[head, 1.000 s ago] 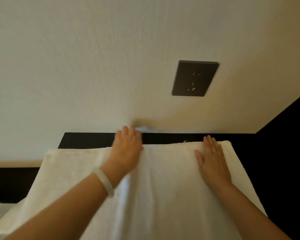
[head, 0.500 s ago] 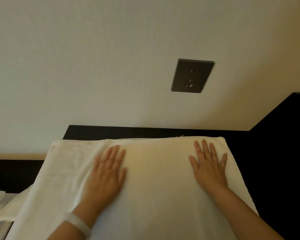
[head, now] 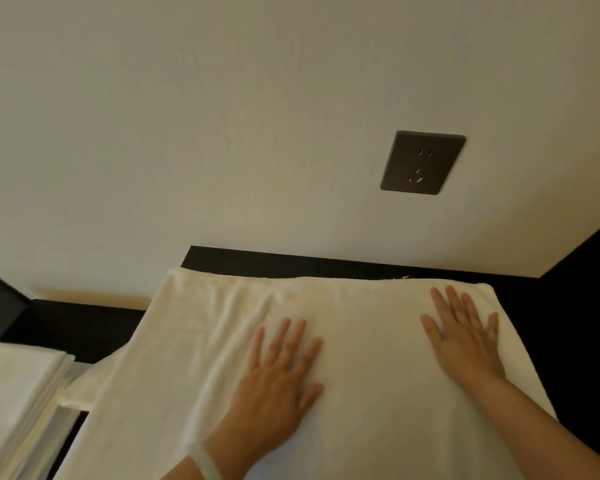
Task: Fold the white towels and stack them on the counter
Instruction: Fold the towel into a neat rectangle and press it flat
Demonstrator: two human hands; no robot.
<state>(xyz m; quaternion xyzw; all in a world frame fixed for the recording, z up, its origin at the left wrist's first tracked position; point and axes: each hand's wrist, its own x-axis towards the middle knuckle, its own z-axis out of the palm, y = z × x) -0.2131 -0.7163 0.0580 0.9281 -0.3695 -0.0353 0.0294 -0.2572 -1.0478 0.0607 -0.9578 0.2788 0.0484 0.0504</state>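
On dark counter (head: pixel 568 323), white towel (head: pixel 194 341) under left hand (head: pixel 274 386) and right hand (head: pixel 465 337), both flat, fingers spread, well apart.

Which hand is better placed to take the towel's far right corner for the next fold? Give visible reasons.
Right hand: it lies flat beside that corner of the towel, while the left hand rests flat mid-towel, likely suited to anchoring.
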